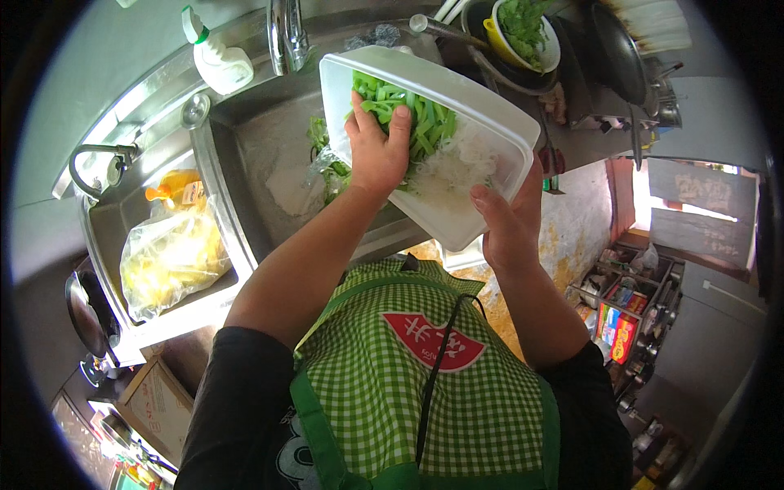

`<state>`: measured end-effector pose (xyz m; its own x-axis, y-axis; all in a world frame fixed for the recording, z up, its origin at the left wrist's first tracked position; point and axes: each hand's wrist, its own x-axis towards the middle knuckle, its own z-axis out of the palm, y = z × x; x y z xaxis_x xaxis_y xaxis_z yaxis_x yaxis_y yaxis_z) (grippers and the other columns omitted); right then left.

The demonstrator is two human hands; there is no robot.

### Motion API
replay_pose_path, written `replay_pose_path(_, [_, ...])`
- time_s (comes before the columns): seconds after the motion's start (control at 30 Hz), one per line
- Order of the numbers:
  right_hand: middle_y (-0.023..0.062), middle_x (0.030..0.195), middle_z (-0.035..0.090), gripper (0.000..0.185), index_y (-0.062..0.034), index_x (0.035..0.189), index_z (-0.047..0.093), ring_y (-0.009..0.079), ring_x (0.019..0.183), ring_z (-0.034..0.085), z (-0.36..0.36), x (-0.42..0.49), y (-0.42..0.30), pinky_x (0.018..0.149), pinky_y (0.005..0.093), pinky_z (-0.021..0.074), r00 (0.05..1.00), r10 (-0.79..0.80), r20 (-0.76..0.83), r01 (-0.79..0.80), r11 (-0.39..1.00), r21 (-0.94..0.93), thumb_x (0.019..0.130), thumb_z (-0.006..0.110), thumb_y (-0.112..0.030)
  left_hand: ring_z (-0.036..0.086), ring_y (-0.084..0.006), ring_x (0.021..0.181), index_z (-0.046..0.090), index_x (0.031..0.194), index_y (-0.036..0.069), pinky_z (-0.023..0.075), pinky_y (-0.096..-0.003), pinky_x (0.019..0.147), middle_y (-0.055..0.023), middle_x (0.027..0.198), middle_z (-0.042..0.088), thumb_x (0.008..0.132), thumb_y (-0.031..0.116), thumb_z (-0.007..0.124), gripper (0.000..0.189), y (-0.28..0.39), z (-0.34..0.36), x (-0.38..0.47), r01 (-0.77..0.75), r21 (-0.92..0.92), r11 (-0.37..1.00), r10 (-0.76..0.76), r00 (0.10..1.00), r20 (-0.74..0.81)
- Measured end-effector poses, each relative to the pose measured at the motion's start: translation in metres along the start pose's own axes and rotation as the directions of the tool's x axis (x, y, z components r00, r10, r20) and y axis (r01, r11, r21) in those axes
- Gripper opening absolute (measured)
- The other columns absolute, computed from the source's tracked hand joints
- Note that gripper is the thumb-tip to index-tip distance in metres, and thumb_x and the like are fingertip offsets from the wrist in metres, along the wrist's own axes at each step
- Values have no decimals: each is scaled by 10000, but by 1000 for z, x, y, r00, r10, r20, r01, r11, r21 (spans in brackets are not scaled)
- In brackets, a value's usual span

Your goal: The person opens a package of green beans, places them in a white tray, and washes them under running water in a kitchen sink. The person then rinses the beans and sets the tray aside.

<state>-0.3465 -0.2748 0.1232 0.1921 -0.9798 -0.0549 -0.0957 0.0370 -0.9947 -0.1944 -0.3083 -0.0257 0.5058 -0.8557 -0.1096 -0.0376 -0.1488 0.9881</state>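
My right hand (509,214) grips the near right rim of a white plastic tub (453,67), which is tilted over the sink's edge. Cut green vegetable pieces (432,125) lie in the tub's far left part, and pale translucent shreds (462,162) lie beside them. My left hand (380,144) reaches inside, its fingers spread on the green pieces; whether it grasps any I cannot tell. Below the tub, leafy greens (335,177) and a bit of clear plastic lie in the steel sink basin (251,141).
A spray bottle (220,61) and a faucet (286,37) stand behind the sink. The left basin holds a plastic bag (174,257) and a yellow bottle (180,188). At upper right, a colander (551,46) of greens sits in a dark pan near a stove.
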Motion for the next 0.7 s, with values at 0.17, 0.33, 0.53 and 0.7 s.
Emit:
replay_pose_path(0.17, [142,1312,492,791,-28,1490,261,196,1206,560,5,-2,0,1032,380,523,1000,24,-5,-24,999,40,806,650,46,437,-519,1342,82,1617,-72,364,-510,1157,-379,1506,284,1001,580,593,1033,-3,-5,-1,17,22,1000,-17,1000,-3])
replay_pose_path(0.33, [142,1309,492,796,-28,1492,261,201,1211,559,9,-2,-1,1039,390,519,1000,6,9,-6,1000,7,805,660,30,438,-513,1342,77,1618,-71,369,-507,1154,-376,1505,283,1000,588,592,1040,-4,-8,-1,5,11,1000,-5,1000,-19])
replay_pose_path(0.53, [137,1312,483,814,-26,1499,273,200,1211,551,12,-2,-1,1042,387,512,1000,-8,12,8,1000,-30,796,680,6,431,-503,1351,65,1620,-68,363,-503,1159,-365,1511,275,1003,591,585,1042,-4,-11,-1,16,-20,1000,-16,1000,-15])
replay_pose_path(0.7, [138,1319,478,849,-27,1513,266,209,1214,548,14,-3,-1,1044,388,505,1000,-10,-5,9,995,-102,782,695,16,431,-497,1350,63,1621,-65,360,-501,1163,-357,1516,271,1010,576,583,1026,-3,-12,-3,25,-29,999,-26,999,-25])
